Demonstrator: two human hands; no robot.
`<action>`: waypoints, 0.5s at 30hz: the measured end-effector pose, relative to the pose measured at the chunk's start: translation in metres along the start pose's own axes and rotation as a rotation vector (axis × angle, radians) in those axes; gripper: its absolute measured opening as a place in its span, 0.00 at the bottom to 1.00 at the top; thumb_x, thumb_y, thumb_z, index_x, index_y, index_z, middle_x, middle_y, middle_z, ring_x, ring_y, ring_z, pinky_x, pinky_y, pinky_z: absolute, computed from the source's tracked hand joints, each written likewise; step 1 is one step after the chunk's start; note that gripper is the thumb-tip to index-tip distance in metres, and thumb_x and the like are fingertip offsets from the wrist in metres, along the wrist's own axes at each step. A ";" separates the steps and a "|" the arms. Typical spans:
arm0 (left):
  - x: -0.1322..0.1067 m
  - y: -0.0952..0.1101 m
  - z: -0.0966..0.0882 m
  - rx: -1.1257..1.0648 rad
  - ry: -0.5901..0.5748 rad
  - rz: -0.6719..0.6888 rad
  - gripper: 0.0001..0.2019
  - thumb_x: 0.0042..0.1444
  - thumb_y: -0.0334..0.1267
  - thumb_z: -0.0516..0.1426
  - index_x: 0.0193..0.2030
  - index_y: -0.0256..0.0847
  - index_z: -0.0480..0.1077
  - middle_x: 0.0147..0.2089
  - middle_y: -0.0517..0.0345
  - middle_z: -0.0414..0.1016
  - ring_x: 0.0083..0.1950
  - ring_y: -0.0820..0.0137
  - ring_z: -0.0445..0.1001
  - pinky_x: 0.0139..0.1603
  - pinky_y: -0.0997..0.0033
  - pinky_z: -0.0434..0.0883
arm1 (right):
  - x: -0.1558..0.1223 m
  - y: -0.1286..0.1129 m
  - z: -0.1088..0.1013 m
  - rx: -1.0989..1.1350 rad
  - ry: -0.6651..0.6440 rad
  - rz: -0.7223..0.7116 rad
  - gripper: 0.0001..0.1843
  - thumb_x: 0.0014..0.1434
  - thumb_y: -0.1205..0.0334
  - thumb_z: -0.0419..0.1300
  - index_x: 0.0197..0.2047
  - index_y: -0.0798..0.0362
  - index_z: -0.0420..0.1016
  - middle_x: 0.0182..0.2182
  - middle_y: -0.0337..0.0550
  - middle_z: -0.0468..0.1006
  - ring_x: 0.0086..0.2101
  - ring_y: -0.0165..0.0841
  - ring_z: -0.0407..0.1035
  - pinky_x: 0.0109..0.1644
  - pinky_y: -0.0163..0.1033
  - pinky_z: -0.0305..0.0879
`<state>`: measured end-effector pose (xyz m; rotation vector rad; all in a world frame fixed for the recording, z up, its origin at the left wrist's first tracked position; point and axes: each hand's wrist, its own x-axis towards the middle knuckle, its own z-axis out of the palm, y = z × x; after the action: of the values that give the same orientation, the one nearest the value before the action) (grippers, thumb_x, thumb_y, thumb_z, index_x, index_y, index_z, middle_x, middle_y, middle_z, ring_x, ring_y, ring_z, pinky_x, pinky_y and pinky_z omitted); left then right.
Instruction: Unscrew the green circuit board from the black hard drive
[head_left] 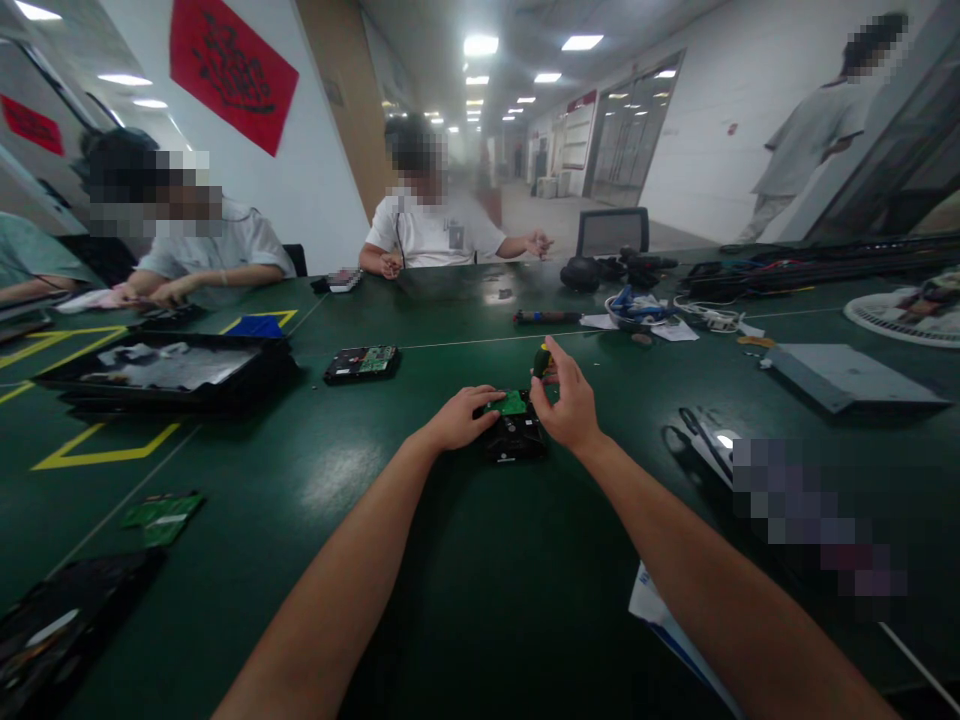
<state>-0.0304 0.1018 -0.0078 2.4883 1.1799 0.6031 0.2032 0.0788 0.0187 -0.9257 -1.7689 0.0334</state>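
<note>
A black hard drive [514, 437] with a green circuit board [511, 404] on top lies on the dark green table [337, 480] in front of me. My left hand [460, 418] rests on the drive's left side, its fingers curled over the edge and holding it. My right hand [568, 397] is closed round a screwdriver with a yellow-and-black handle [540, 360], which stands upright over the drive's right part. The tip of the screwdriver is hidden behind my fingers.
Another hard drive [361, 363] lies further back left, beside a black tray [161, 372]. Loose green boards [161, 515] lie at the left. A grey flat case [847, 375], cables and a second screwdriver [546, 317] lie to the right and behind. Two seated people work across the table.
</note>
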 end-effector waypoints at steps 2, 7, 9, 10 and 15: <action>0.000 0.000 0.000 0.001 0.002 0.002 0.23 0.66 0.45 0.54 0.67 0.48 0.66 0.67 0.52 0.68 0.67 0.58 0.65 0.69 0.50 0.62 | 0.000 0.001 0.001 -0.002 0.007 0.009 0.35 0.66 0.60 0.56 0.73 0.42 0.49 0.54 0.51 0.70 0.42 0.40 0.73 0.46 0.53 0.79; 0.000 -0.002 0.001 0.004 0.007 0.004 0.23 0.66 0.46 0.53 0.67 0.47 0.66 0.67 0.52 0.67 0.67 0.58 0.65 0.70 0.51 0.61 | 0.000 0.002 0.001 -0.041 0.025 0.028 0.35 0.65 0.57 0.58 0.72 0.42 0.52 0.51 0.50 0.71 0.39 0.39 0.72 0.41 0.51 0.80; 0.000 -0.002 0.002 0.003 0.009 0.002 0.23 0.66 0.46 0.53 0.67 0.47 0.67 0.67 0.52 0.68 0.67 0.58 0.65 0.69 0.51 0.61 | 0.000 0.001 0.000 -0.033 0.017 0.010 0.35 0.65 0.58 0.57 0.72 0.43 0.51 0.53 0.51 0.71 0.41 0.40 0.72 0.43 0.51 0.79; 0.000 -0.003 0.002 0.003 0.009 0.000 0.23 0.66 0.46 0.53 0.67 0.47 0.67 0.67 0.52 0.68 0.67 0.58 0.65 0.69 0.51 0.62 | 0.000 0.001 0.000 -0.025 0.012 0.000 0.35 0.66 0.59 0.57 0.72 0.43 0.51 0.54 0.51 0.71 0.42 0.40 0.73 0.45 0.51 0.79; 0.000 -0.003 0.002 0.004 -0.001 0.005 0.23 0.66 0.44 0.54 0.67 0.47 0.66 0.67 0.51 0.68 0.67 0.57 0.66 0.68 0.49 0.62 | 0.000 0.002 0.000 -0.031 0.024 0.005 0.34 0.65 0.59 0.57 0.72 0.44 0.51 0.52 0.51 0.71 0.41 0.40 0.73 0.44 0.51 0.79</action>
<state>-0.0309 0.1037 -0.0110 2.4949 1.1758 0.6010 0.2037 0.0804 0.0182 -0.9491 -1.7496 -0.0021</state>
